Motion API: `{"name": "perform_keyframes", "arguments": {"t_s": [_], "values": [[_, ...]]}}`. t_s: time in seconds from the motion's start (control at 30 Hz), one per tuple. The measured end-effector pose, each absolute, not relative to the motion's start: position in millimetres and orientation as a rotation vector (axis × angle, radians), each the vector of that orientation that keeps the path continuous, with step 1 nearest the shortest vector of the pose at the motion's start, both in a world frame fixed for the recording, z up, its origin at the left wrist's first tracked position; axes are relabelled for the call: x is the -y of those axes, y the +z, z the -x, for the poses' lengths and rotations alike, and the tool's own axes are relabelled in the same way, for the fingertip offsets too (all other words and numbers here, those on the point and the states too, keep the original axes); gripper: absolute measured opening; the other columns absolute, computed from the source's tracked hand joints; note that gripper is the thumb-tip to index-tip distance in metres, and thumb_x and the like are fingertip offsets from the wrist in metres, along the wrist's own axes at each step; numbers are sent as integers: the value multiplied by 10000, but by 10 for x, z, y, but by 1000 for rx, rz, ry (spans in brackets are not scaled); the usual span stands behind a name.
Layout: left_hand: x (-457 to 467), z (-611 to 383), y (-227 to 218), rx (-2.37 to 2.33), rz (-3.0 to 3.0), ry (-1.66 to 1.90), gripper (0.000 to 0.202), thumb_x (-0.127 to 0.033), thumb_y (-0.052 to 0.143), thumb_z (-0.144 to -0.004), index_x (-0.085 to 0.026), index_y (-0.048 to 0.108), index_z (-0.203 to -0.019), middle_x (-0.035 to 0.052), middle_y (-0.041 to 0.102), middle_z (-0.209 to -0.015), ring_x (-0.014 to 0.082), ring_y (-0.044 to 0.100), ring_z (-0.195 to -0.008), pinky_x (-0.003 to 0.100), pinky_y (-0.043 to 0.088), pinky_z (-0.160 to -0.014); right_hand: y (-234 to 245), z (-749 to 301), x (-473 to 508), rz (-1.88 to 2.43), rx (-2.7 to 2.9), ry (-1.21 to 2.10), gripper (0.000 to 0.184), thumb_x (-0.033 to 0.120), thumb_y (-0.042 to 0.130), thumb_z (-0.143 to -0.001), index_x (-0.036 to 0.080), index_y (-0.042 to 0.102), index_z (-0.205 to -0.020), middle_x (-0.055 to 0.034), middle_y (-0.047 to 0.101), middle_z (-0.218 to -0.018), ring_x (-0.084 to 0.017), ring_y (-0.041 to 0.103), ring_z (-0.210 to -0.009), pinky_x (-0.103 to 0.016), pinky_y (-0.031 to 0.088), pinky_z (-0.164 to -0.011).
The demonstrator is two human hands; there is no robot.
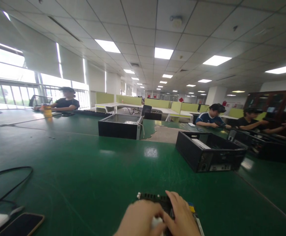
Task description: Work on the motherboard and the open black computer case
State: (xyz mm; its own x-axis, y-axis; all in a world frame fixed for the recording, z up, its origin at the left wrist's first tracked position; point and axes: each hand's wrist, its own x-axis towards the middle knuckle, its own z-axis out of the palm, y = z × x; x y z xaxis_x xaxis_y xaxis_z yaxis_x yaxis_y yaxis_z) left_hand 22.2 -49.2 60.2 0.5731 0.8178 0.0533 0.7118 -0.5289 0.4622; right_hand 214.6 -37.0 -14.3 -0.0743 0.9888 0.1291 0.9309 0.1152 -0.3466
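A dark motherboard [153, 197] with white connectors along its far edge lies on the green table near the bottom of the head view. My left hand [141, 218] is over its left part, slightly blurred, with fingers bent and thumb curled in. Something whitish [155, 223] shows between that thumb and the fingers; I cannot make out what it is. My right hand [182, 214] rests over the board's right side, fingers stretched forward. Blue and yellow parts [191, 207] show at the board's right edge. Both hands cover most of the board.
Open black computer cases stand ahead [119, 130] and to the right [214, 160]; another case [268, 146] is farther right. A phone [22, 224] and a black cable [15, 167] lie at left. Co-workers sit across the table [210, 118] and at far left [66, 103].
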Motion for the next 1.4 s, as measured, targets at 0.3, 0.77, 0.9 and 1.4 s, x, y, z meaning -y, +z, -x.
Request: {"name": "perform_keyframes", "arguments": {"t_s": [0.3, 0.77, 0.9, 1.4], "values": [[-195, 37, 206, -1531, -2355, 444, 338, -297, 526, -789, -271, 647, -1103, 25, 679, -1100, 213, 581, -1069, 334, 431, -941, -253, -2155, 376, 1785, 2026, 129, 573, 392, 516, -830, 157, 498, -1352, -129, 506, -1392, -284, 465, -1279, -412, 365, -1074], [-198, 19, 212, -1569, -2377, 428, 201, -286, 498, -805, -301, 679, -892, -2, 720, -958, 225, 625, -958, 343, 446, -824, -171, -2138, 429, 1723, 2012, 162, 422, 373, 531, -845, 199, 556, -1228, -96, 583, -1253, -252, 526, -1167, -363, 378, -1026], [-177, 25, 218, -1576, -2383, 421, 207, -279, 505, -795, -297, 678, -907, 4, 716, -966, 226, 620, -963, 341, 443, -824, -168, -2131, 432, 1718, 2002, 182, 404, 359, 531, -846, 201, 557, -1217, -96, 583, -1250, -252, 524, -1163, -369, 375, -1022], [-182, 36, 205, -1577, -2392, 401, 220, -295, 492, -812, -295, 679, -928, 6, 711, -991, 215, 611, -989, 334, 441, -861, -228, -2155, 413, 1737, 2006, 115, 511, 392, 511, -845, 192, 519, -1315, -101, 551, -1334, -269, 496, -1234, -388, 371, -1053]]}}
